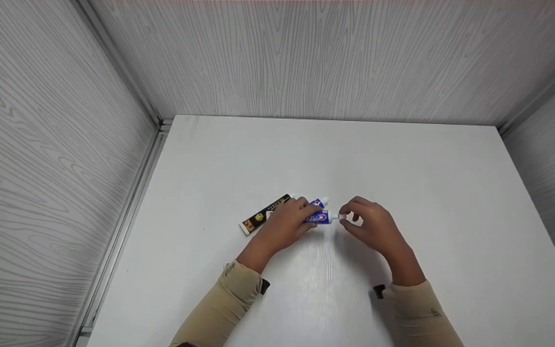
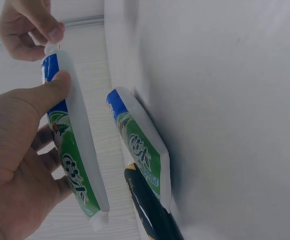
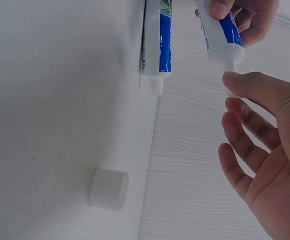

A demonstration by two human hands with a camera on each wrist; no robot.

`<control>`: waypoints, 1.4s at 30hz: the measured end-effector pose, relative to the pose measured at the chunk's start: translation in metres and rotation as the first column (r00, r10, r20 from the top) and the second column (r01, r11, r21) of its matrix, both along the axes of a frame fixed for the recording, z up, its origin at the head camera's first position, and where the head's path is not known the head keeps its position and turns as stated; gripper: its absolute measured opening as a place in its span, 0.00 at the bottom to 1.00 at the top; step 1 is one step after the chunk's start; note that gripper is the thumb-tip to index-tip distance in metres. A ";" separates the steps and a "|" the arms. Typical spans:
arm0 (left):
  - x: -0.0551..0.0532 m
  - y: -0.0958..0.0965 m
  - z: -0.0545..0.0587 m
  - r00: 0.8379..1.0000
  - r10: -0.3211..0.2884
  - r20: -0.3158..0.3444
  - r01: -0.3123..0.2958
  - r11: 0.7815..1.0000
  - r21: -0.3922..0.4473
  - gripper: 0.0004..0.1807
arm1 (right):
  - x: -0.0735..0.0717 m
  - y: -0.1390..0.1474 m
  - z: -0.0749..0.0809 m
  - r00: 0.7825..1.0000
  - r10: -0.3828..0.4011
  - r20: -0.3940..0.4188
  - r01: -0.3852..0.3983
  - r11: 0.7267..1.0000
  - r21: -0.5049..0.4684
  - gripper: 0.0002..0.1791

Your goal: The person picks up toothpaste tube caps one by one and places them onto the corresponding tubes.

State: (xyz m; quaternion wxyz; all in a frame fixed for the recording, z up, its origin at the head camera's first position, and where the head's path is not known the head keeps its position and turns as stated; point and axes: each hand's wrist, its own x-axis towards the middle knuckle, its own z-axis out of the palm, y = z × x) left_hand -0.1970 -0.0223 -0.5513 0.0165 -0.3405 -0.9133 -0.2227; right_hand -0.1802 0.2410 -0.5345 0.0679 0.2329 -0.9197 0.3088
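Note:
My left hand (image 1: pixel 284 221) grips a blue, green and white toothpaste tube (image 2: pixel 70 145), held just off the table with its nozzle to the right. At the nozzle, my right hand (image 1: pixel 376 224) pinches a small white piece (image 1: pixel 342 217), apparently the cap, between thumb and fingertips; the fingers hide much of it. A second, similar toothpaste tube (image 2: pixel 140 145) lies on the table just beyond the held one. A black and gold tube (image 1: pixel 264 216) lies to the left, partly behind my left hand.
A white cylindrical cap (image 3: pixel 109 190) stands on the white table (image 1: pixel 239 159), visible in the right wrist view. Grey wood-grain panels (image 1: pixel 306 58) enclose the table at the back and both sides.

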 end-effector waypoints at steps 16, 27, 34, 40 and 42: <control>-0.001 0.003 0.001 1.000 -0.015 -0.028 0.015 1.000 0.006 0.21 | -0.003 -0.002 -0.003 1.000 0.014 0.013 -0.014 0.999 0.029 0.11; -0.001 0.004 0.001 1.000 -0.012 -0.017 0.011 1.000 -0.011 0.21 | -0.004 0.000 -0.002 0.989 0.058 0.136 -0.069 0.995 0.077 0.10; -0.001 0.004 0.001 1.000 -0.007 -0.010 0.007 1.000 0.004 0.21 | -0.003 0.001 -0.002 0.985 0.016 0.175 -0.027 0.998 0.059 0.17; -0.001 0.002 0.000 1.000 -0.006 -0.017 0.007 1.000 0.012 0.21 | -0.001 0.004 -0.004 0.997 0.022 0.068 -0.020 0.999 -0.033 0.15; -0.001 0.002 0.000 1.000 -0.003 -0.016 0.004 1.000 0.008 0.21 | -0.001 0.003 -0.003 0.998 0.034 0.054 -0.031 0.998 -0.058 0.15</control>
